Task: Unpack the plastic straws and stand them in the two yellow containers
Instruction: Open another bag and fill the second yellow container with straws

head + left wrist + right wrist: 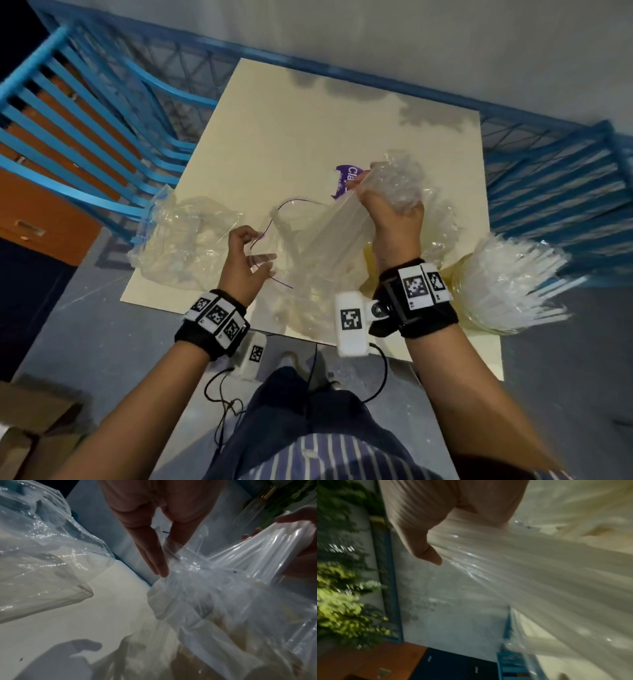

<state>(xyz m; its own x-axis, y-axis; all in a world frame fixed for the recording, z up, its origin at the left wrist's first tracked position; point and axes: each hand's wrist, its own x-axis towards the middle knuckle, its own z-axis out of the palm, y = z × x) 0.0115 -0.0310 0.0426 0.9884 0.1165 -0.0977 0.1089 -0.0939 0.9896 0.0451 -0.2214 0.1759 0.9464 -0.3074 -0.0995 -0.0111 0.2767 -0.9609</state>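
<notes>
My right hand (390,209) grips a bundle of clear plastic straws (342,229) near its upper end, above the cream table (274,137). The bundle slants down-left into an open clear bag (308,274) with a purple zip line. My left hand (250,253) is beside the bag's mouth with straight, spread fingers. In the left wrist view its fingertips (161,572) touch the bag's edge (223,601). A yellow container (493,329) at the table's right edge holds several fanned-out straws (507,281). Another yellow patch (370,260) shows behind my right wrist, mostly hidden.
A crumpled empty clear bag (185,240) lies at the table's left edge. A purple label (346,181) lies beyond my right hand. Blue slatted chairs stand at the left (102,137) and right (555,192). An orange cabinet (41,205) is at the far left.
</notes>
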